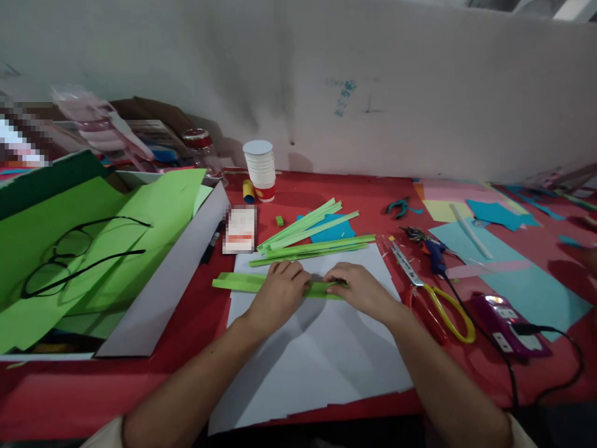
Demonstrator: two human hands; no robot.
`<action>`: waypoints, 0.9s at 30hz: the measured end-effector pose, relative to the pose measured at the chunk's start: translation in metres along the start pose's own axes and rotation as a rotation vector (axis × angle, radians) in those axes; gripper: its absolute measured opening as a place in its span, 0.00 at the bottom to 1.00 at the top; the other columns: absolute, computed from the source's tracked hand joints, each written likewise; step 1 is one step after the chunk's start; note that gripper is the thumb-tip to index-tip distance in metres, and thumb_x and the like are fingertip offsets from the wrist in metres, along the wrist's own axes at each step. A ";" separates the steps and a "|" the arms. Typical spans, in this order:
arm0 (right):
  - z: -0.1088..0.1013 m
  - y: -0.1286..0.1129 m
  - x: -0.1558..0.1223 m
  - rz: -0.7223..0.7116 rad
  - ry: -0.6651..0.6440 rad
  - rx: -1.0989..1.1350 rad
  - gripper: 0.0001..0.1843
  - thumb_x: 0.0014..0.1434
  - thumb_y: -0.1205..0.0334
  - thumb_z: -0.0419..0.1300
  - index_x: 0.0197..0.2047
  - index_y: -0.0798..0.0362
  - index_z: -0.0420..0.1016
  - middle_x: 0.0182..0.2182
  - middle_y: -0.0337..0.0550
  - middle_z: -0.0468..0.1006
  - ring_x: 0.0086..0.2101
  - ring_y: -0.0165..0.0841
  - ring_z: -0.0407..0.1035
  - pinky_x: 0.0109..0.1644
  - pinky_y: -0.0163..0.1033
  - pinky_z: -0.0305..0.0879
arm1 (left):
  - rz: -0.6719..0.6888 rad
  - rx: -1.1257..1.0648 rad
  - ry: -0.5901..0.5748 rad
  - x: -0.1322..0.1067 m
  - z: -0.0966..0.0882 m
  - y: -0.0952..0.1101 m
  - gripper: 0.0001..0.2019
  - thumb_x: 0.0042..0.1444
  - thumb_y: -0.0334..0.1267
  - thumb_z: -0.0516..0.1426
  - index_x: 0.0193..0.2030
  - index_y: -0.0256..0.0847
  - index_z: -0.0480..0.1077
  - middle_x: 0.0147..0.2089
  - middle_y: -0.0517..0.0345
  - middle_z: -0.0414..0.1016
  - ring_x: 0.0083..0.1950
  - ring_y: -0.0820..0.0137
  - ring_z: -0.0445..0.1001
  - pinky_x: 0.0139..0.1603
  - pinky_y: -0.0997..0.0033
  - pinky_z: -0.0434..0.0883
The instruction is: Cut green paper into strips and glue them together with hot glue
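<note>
A wide light-green paper strip (236, 281) lies crosswise over the white paper sheet (308, 367). My left hand (282, 291) presses on its middle with bent fingers. At the strip's right end, my right hand (359, 287) pinches the paper between thumb and fingers; part of the strip there is hidden. Just beyond my hands lies a bunch of narrow green paper strips (298, 231), partly over a blue paper piece (338, 229). Yellow-handled scissors (450, 314) rest to the right of my right hand.
At left stands a box (172, 274) holding green sheets and eyeglasses (69, 252). A paper cup (260, 169) stands by the wall. On the right are a glue gun (433, 252), pliers (398, 208), a purple power strip (508, 323) with a cord, and coloured paper (536, 274).
</note>
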State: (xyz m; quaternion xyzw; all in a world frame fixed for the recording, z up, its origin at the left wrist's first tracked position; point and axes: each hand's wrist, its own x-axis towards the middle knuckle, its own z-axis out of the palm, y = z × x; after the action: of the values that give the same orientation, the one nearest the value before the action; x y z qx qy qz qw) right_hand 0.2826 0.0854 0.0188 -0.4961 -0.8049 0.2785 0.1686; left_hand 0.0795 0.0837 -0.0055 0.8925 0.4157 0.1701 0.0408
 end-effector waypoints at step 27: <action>-0.001 0.029 -0.049 -0.238 0.168 -0.206 0.16 0.60 0.76 0.51 0.42 0.52 0.77 0.36 0.46 0.75 0.40 0.36 0.67 0.44 0.43 0.68 | 0.388 0.145 0.076 -0.004 -0.010 0.002 0.13 0.61 0.25 0.49 0.47 0.38 0.72 0.39 0.54 0.75 0.39 0.66 0.68 0.50 0.59 0.62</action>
State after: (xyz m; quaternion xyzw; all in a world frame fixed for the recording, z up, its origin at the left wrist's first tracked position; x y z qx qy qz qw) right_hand 0.3254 0.0519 0.0022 -0.4334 -0.8653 0.1302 0.2154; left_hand 0.0752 0.0788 0.0038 0.9493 0.2486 0.1780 -0.0728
